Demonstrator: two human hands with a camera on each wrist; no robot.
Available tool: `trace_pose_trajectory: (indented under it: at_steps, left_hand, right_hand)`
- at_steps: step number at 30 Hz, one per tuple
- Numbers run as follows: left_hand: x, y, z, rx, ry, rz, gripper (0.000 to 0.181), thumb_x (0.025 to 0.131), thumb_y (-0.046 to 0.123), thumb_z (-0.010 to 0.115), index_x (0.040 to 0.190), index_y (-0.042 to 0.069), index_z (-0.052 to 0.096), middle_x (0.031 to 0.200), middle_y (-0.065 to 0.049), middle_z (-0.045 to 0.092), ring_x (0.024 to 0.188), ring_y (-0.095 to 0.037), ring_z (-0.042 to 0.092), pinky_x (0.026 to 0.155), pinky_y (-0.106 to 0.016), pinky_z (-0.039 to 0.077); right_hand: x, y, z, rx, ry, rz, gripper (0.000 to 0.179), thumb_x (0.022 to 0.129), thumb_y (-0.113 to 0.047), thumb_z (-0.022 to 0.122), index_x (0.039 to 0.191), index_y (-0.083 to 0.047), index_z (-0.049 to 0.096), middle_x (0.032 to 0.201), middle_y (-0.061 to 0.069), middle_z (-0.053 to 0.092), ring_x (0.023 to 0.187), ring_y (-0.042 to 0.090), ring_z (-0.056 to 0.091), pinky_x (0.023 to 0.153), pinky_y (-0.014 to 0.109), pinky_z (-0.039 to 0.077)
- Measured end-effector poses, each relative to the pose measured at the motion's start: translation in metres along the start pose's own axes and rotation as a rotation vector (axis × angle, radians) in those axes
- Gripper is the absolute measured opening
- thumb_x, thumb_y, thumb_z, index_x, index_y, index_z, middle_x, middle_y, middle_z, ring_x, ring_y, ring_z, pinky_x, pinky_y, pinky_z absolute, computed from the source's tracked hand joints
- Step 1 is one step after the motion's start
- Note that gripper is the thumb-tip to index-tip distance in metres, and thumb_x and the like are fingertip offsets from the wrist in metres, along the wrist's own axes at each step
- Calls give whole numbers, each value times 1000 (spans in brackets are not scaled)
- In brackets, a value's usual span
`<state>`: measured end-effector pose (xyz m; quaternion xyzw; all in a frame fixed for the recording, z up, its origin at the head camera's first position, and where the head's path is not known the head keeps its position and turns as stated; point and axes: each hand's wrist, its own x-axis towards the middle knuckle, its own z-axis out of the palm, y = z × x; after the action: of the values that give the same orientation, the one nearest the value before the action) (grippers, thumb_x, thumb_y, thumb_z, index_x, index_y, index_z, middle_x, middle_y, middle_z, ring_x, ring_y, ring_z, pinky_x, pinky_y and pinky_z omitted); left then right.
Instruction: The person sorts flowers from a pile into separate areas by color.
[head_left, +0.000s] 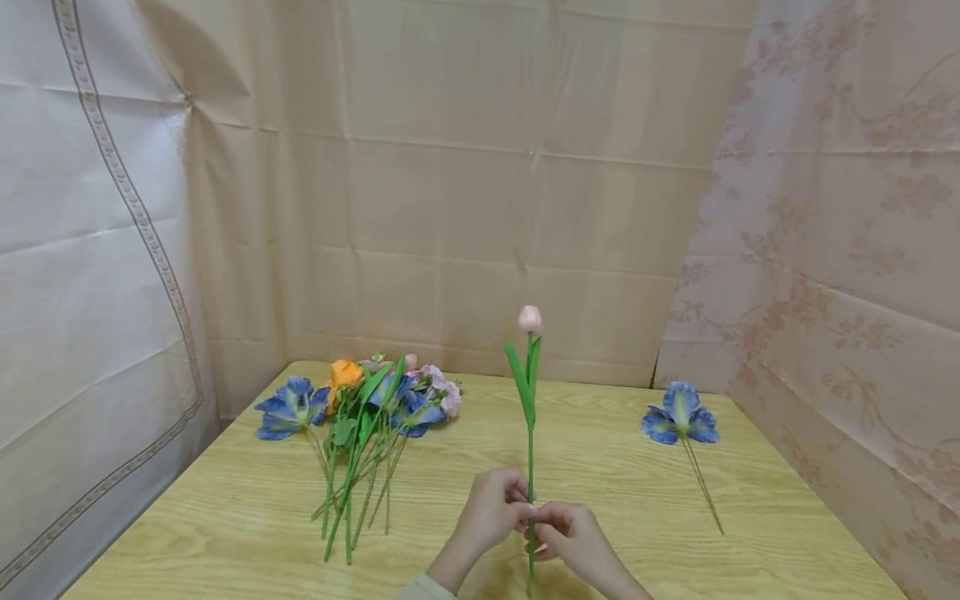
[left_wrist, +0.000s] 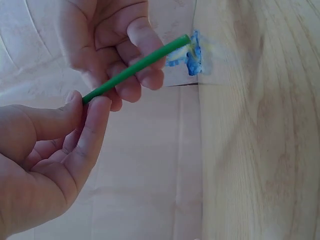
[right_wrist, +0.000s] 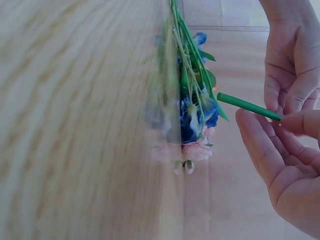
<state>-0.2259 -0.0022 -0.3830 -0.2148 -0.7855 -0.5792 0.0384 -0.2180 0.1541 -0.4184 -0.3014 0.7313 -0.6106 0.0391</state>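
A pink tulip (head_left: 529, 318) with green leaves stands upright between the two hands, above the front of the table. My left hand (head_left: 487, 510) pinches its green stem between thumb and index finger, plain in the left wrist view. Just below, my right hand (head_left: 581, 540) has its thumb and curled fingers around the lower stem. The stem's cut end (right_wrist: 230, 98) sticks out past the fingers in the right wrist view. The tulip's head is out of both wrist views.
On the wood-grain table (head_left: 592, 467), a pile of artificial flowers (head_left: 375, 417) lies at left: blue, orange and pink blooms, stems toward me. A single blue iris (head_left: 681, 414) lies at right. Curtains (head_left: 480, 192) hang behind and at both sides.
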Motion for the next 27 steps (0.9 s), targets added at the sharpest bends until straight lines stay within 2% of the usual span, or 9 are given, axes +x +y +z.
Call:
trace_pose_trajectory:
  at_steps: [4, 8, 14, 23, 27]
  left_hand:
    - [0, 0, -1, 3, -7, 13, 15, 70, -13, 65, 68, -2, 55, 61, -3, 56, 50, -12, 56, 48, -23, 49]
    - [-1, -1, 0, 15, -7, 21, 15, 70, -12, 66, 68, -1, 56, 62, -2, 56, 50, -10, 55, 48, -20, 48]
    - [-1, -3, 2, 38, -11, 25, 13, 71, -10, 67, 69, -2, 58, 61, -1, 57, 49, -9, 54, 46, -18, 46]
    - [-1, -3, 1, 85, -33, 46, 12, 70, -8, 69, 75, -4, 60, 63, -1, 58, 53, -6, 53, 48, -17, 46]
    - [-2, -5, 1, 96, -37, 52, 13, 69, -7, 70, 78, -4, 61, 62, -2, 58, 52, -8, 54, 48, -18, 45]
  right_hand:
    - [-1, -1, 1, 26, -4, -32, 18, 86, 5, 51, 91, 23, 52, 82, 28, 59, 70, 11, 62, 58, 40, 51]
    - [0, -1, 3, 23, 2, -28, 17, 85, 4, 53, 89, 21, 53, 82, 31, 58, 69, 12, 62, 58, 39, 51]
    - [-1, 0, 3, -21, 21, -2, 13, 85, 5, 54, 85, 18, 54, 79, 32, 56, 67, 12, 61, 56, 36, 52]
    - [-1, -3, 0, -93, 34, 22, 11, 84, 6, 55, 83, 17, 54, 74, 26, 57, 64, 13, 61, 54, 31, 52]
    - [0, -2, -4, -132, 52, 59, 10, 84, 6, 55, 83, 16, 56, 72, 24, 58, 62, 13, 61, 53, 30, 51]
